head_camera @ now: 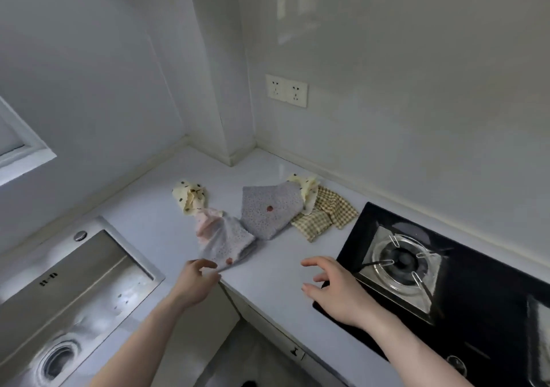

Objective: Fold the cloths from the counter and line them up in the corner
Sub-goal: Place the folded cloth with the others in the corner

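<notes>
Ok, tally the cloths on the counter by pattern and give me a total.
Cream cloth with dark dots: 2
Grey speckled cloth: 2
Pink cloth: 1
Checked cloth: 1
Total: 6

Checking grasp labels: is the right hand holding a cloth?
No, the right hand hovers open over the counter, touching no cloth.

Dim, cool daylight; a window's glare on the wall [297,6] (upper right). Soft focus throughout, wide-angle bending at the edges.
</notes>
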`<move>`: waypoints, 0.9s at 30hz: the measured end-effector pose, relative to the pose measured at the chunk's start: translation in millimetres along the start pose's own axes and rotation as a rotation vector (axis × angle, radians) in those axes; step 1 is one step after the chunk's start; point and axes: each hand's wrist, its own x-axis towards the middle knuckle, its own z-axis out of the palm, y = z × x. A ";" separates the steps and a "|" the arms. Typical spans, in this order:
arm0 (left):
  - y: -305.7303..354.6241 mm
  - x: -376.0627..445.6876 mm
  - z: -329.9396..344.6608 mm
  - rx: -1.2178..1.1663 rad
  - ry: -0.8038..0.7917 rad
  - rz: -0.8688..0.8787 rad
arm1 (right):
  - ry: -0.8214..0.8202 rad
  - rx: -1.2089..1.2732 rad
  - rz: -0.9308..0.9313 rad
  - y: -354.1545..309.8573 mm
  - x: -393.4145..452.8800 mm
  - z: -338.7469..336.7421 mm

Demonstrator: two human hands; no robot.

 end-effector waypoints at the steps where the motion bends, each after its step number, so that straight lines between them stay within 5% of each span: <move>1: -6.5 15.6 -4.0 -0.013 -0.035 -0.033 | 0.015 0.018 0.022 -5.7 3.9 9.1; 5: -29.7 52.8 -13.1 -0.018 -0.191 -0.165 | 0.051 0.032 0.074 -27.9 14.3 44.2; 14: -33.6 75.7 -19.8 -0.073 -0.281 -0.139 | 0.149 0.084 0.179 -48.1 6.3 83.3; 27: 54.1 17.7 -116.9 -0.416 -0.046 0.481 | 0.259 0.144 0.214 -91.3 5.5 93.7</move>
